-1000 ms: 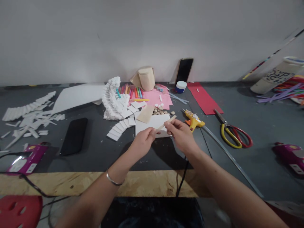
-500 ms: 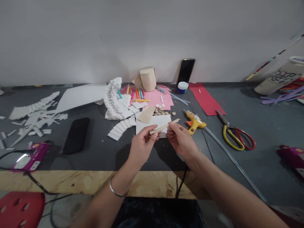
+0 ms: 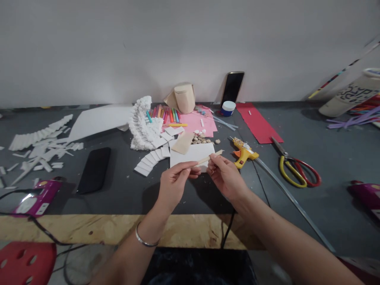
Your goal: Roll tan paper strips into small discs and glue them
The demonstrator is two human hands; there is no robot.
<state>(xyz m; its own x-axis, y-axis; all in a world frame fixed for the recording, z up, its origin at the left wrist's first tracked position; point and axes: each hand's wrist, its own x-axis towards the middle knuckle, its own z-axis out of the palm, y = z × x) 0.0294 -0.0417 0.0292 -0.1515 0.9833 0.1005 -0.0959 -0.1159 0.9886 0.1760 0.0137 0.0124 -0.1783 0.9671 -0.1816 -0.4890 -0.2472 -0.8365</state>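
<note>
Between my two hands I hold a thin beige strip [image 3: 204, 160], perhaps rolled or folded paper, tilted up to the right. My left hand [image 3: 175, 181] pinches its left end, the fingertips covering that part. Near the other end, my right hand [image 3: 224, 174] grips it between thumb and forefinger, and a short tip sticks out beyond. Beneath the strip lies a white board [image 3: 190, 152] with a loose beige piece [image 3: 182, 143] on its upper left. Small brown pebble-like discs [image 3: 199, 140] gather behind the board. A yellow glue gun [image 3: 244, 152] rests just right of my right hand.
Scissors [image 3: 292, 166] and a long clear glue stick [image 3: 291, 200] lie to the right. White tiles [image 3: 148, 161] and a bumpy white form [image 3: 141, 128] stand left. A black phone [image 3: 94, 170] lies flat; another phone [image 3: 233, 89] leans on the wall behind a small jar [image 3: 228, 109].
My left hand has shifted slightly left and its fingers now cover more of the strip's left end. The right hand keeps nearly the same place and grip.
</note>
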